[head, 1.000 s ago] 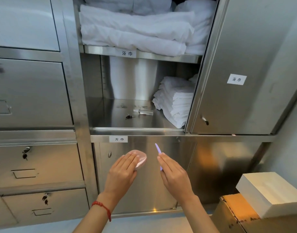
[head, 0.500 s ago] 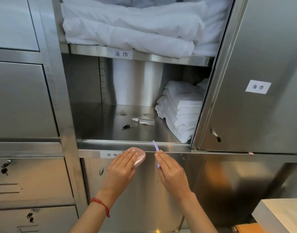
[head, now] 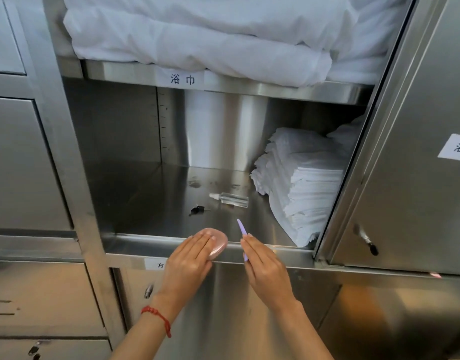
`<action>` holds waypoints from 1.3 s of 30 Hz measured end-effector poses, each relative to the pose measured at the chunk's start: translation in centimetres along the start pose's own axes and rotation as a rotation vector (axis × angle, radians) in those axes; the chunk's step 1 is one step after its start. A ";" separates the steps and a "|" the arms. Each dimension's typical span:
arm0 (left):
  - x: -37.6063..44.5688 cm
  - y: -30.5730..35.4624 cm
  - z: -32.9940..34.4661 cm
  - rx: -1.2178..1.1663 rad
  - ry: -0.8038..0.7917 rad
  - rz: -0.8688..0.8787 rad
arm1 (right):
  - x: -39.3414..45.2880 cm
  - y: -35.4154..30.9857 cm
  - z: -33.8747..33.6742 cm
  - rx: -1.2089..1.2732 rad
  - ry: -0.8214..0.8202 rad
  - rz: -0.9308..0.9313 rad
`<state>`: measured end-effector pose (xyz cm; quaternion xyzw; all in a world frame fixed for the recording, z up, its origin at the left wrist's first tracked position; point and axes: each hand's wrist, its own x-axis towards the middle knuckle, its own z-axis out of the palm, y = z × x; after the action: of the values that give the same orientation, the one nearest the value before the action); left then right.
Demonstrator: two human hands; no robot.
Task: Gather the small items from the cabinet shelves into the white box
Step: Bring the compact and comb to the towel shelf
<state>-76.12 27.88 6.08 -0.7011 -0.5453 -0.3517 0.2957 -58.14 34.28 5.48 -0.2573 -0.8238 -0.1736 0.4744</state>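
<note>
Fingers of the left hand (head: 190, 263) hold a pink pad (head: 215, 241); right hand (head: 266, 271) pinches a lilac stick (head: 242, 237).

Bright, even, cool light fills the brushed stainless steel cabinet (head: 67, 178), with soft glare on its shelf lip at 6 o'clock; a warm orange reflection glows at 4 o'clock, straight edges bow toward the corners, and detail is slightly soft

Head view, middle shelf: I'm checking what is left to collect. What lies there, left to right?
Small black item → clear spray bottle → stack of folded white cloths at the right end.
</note>
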 end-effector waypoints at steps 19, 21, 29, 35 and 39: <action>4.9 -8.9 11.0 -0.144 0.058 0.057 | 3.5 5.4 10.3 -0.121 -0.070 0.086; 5.4 -9.3 11.7 -0.174 0.047 0.059 | 3.7 5.9 10.9 -0.134 -0.086 0.104; 6.6 -10.2 14.6 -0.249 -0.002 0.079 | 3.3 7.3 12.7 -0.155 -0.147 0.178; 7.5 -9.9 16.7 -0.279 -0.022 0.090 | 3.3 8.8 13.2 -0.181 -0.167 0.201; 7.8 -9.6 17.9 -0.264 -0.026 0.073 | 2.9 10.3 13.5 -0.168 -0.176 0.214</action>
<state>-81.13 48.73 2.44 -0.7577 -0.4723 -0.4003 0.2064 -62.68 50.53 1.82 -0.3965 -0.8126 -0.1672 0.3932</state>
